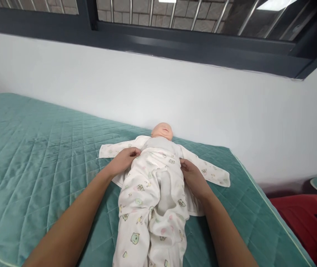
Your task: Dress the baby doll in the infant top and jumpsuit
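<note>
A baby doll (162,130) lies on its back, its head toward the wall. White patterned baby pants (139,207) cover its legs and reach up to its belly, with an opening at the crotch showing pale cloth beneath. A matching baby top (214,172) lies spread out under the doll, sleeves stretched to both sides. At the waist's left side, my left hand (125,160) is closed, fingertips pinching the edge of the pants. My right hand (194,177) pinches the waist on the opposite side. The fingertips of both hands are partly hidden by cloth.
A green quilted cover (50,155) lies under the doll, its piped edge running down the right. Behind stands a white wall (92,81) below a dark window frame (175,44) with metal bars outside. A red item (305,218) is at the lower right.
</note>
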`<action>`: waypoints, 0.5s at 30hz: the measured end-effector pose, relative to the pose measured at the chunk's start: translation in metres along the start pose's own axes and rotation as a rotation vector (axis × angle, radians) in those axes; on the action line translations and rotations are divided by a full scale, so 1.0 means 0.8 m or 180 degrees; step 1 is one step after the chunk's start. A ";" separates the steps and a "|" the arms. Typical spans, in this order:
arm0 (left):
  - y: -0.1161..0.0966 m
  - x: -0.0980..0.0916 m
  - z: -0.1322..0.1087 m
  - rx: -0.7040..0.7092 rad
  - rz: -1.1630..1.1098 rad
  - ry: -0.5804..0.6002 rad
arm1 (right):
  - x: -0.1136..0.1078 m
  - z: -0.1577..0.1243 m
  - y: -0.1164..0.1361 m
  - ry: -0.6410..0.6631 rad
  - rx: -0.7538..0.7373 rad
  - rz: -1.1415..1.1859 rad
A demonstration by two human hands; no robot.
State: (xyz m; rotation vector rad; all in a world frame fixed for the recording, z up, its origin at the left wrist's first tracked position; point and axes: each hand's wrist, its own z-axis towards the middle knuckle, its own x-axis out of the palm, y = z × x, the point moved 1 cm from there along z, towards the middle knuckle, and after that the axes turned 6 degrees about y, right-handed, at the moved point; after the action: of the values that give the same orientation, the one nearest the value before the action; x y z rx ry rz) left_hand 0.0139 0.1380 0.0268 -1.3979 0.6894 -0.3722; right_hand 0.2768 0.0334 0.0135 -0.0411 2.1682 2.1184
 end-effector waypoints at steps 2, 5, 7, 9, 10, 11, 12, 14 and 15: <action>-0.005 -0.005 -0.004 0.0001 0.0189 0.0207 | -0.002 -0.003 0.004 0.0137 -0.0028 0.0004; -0.009 -0.008 -0.006 -0.0021 0.0303 0.0405 | -0.003 -0.004 0.008 0.0234 0.0010 -0.0048; -0.009 -0.007 -0.007 -0.0002 0.0382 0.0383 | -0.002 -0.004 0.009 0.0187 0.0049 -0.0155; -0.008 -0.004 -0.006 0.0022 0.0410 0.0273 | -0.001 -0.002 0.008 0.0112 0.0105 -0.0326; -0.007 -0.002 -0.006 0.0027 0.0383 0.0206 | 0.000 -0.001 0.008 0.0065 0.0137 -0.0438; -0.006 0.000 -0.006 0.0030 0.0339 0.0143 | 0.000 0.000 0.007 0.0016 0.0162 -0.0573; -0.004 0.001 -0.005 0.0027 0.0300 0.0096 | 0.001 0.001 0.006 -0.0044 0.0172 -0.0737; -0.002 0.003 -0.004 0.0010 0.0326 0.0000 | 0.001 0.003 0.006 -0.0226 0.0151 -0.1175; 0.000 0.003 -0.004 0.0008 0.0420 -0.0070 | 0.000 0.004 0.006 -0.0358 0.0127 -0.1438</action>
State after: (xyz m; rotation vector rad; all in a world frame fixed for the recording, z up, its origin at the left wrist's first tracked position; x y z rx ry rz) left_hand 0.0136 0.1345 0.0262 -1.3444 0.7587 -0.2531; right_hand 0.2764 0.0364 0.0179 -0.3624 1.9129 1.7783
